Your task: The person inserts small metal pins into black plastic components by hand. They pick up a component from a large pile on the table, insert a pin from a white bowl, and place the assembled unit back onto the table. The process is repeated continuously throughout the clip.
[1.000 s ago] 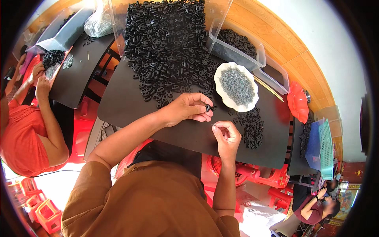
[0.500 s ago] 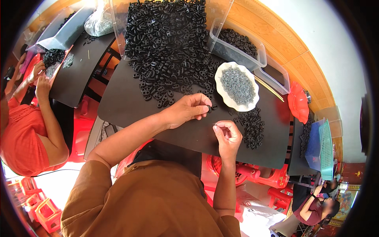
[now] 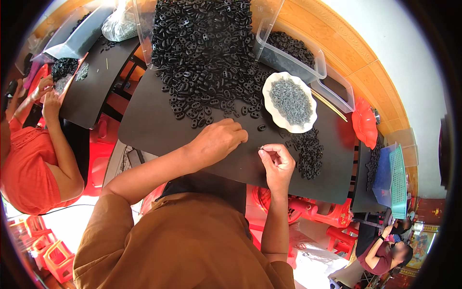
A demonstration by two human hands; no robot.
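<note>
My left hand is above the dark table with its knuckles up and fingers curled inward; whatever lies in them is hidden. A short gap away, my right hand pinches a tiny dark piece between thumb and forefinger; its exact kind is too small to tell. One black oval two-holed part lies by itself just beyond my hands. Past it spreads a large heap of the same black parts, spilling from a tipped clear bin. A white scalloped dish full of small clear-grey pieces stands at the right.
Smaller black pieces are piled right of my right hand. Behind the dish stand a clear tub of black parts and two thin sticks. A red dish is at the table's right edge. A person in red works at the left table.
My left hand has drawn back slightly to the left and rolled knuckles-up, so the black oval part seen in its fingertips no longer shows. My right hand has barely moved.
</note>
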